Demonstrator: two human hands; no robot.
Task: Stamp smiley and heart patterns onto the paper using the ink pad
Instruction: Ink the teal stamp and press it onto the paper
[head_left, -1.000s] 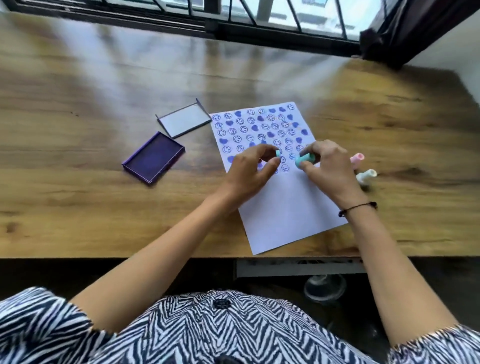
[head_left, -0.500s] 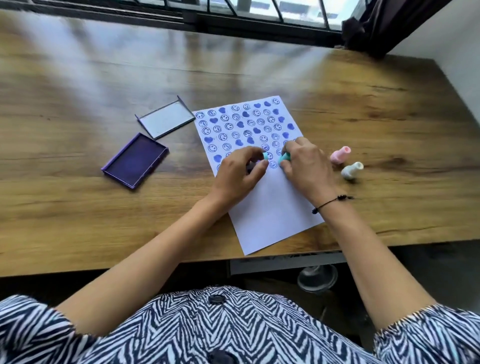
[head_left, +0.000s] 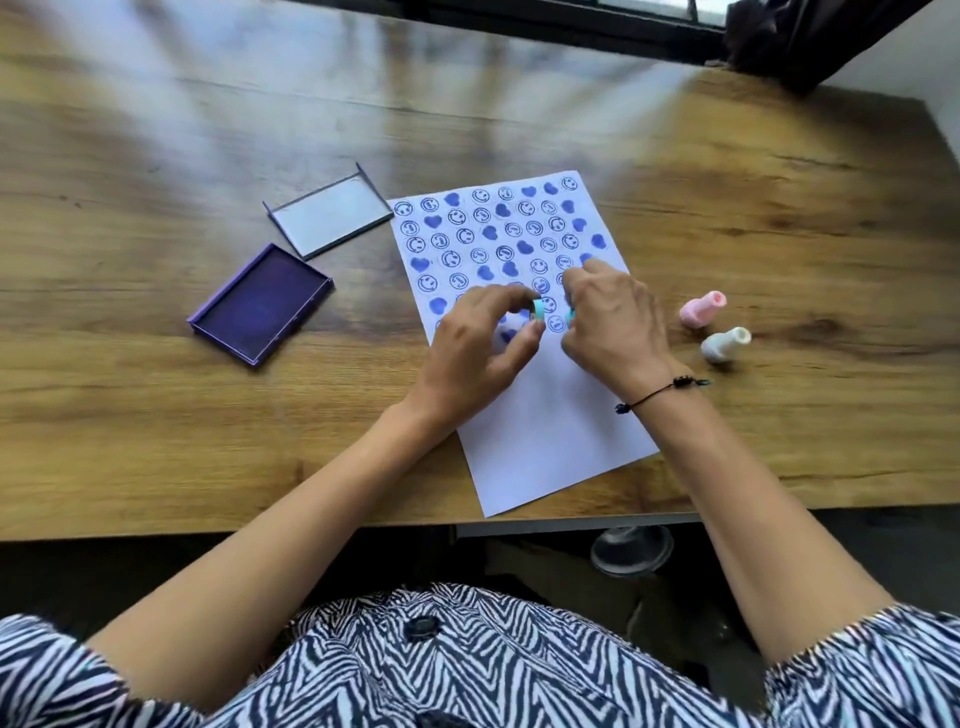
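Observation:
A white paper (head_left: 550, 436) lies on the wooden table, its upper half covered with blue smileys and hearts. My left hand (head_left: 478, 353) pinches a small teal stamp (head_left: 537, 310) over the lowest printed row. My right hand (head_left: 613, 322) holds another teal stamp (head_left: 571, 315), mostly hidden by its fingers, pressed close to the paper. The two stamps sit about a stamp's width apart. An open purple ink pad (head_left: 260, 304) lies left of the paper.
The ink pad's clear lid (head_left: 330, 215) lies behind the pad. A pink stamp (head_left: 701, 309) and a pale blue-white stamp (head_left: 724, 344) lie on their sides right of the paper. The table's front edge (head_left: 260, 530) runs under my forearms.
Both hands have stayed over the same row of prints, the right hand shifting slightly left toward the left hand. The camera view has tilted down and moved closer.

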